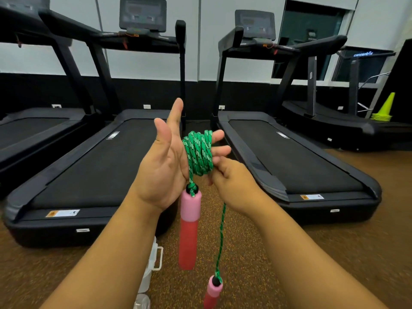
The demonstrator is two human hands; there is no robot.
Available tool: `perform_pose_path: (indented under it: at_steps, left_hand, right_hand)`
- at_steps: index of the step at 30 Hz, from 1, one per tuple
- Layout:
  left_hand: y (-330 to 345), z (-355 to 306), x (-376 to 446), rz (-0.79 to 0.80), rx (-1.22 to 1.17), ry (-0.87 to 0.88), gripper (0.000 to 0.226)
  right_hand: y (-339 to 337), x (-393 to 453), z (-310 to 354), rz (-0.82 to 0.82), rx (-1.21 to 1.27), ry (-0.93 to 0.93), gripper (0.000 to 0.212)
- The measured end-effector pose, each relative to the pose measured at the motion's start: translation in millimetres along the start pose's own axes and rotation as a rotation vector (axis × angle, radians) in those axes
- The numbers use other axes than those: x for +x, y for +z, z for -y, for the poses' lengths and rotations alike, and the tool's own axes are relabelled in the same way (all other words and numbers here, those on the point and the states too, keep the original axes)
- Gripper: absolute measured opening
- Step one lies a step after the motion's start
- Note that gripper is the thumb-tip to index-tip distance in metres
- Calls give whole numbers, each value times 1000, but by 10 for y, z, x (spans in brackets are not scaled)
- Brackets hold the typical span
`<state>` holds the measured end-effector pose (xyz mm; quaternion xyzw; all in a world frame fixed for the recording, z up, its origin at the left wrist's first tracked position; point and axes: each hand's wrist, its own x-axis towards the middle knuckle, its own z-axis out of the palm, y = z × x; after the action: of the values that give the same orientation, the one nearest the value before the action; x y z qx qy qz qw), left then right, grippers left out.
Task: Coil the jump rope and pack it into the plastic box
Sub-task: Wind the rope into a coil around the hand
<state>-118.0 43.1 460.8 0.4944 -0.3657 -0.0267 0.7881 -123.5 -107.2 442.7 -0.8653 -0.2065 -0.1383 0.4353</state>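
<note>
A green braided jump rope (199, 152) is wound in several turns around the fingers of my left hand (165, 161), whose palm faces right with thumb and index finger raised. My right hand (231, 179) pinches the rope just below the coil. One pink and red handle (189, 228) hangs straight down from the coil. A loose strand runs down from my right hand to the second pink handle (213, 293) near the bottom edge. The clear plastic box (153, 259) stands on the floor below my left forearm, mostly hidden by it.
Black treadmills (93, 170) (289, 157) stand side by side ahead on the brown speckled floor (334, 253). A stack of yellow-green cones (384, 108) sits at the far right. A white wall with a dark window lies behind.
</note>
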Motion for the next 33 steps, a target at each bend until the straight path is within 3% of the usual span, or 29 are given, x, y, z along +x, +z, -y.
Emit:
perform_pose_path:
  at_steps: [3,8,17,20,25,33]
  left_hand:
    - [-20,-4,13,-44,58,78,82]
    - [-69,0,22,-79,155,84,101]
    - [-185,84,-31,-114,276,32,99]
    - [-206,106,-45,-86,268,-46,99]
    - [-117,131,-80,-67,320,-145,60]
    - [-48,23,-143,114,203,-254,86]
  right_hand:
    - [73,-38,-53,24,-68,-55,19]
    - [113,-99,-55,55,-235,-101,36]
    - [-128,-199,170,113,-355,-209,17]
    - [-248,-200,292,82,-327,-251,15]
    - [-400,-114,409,-27,-351,-300,15]
    - [-438,51,278,-101,-242,-189,5]
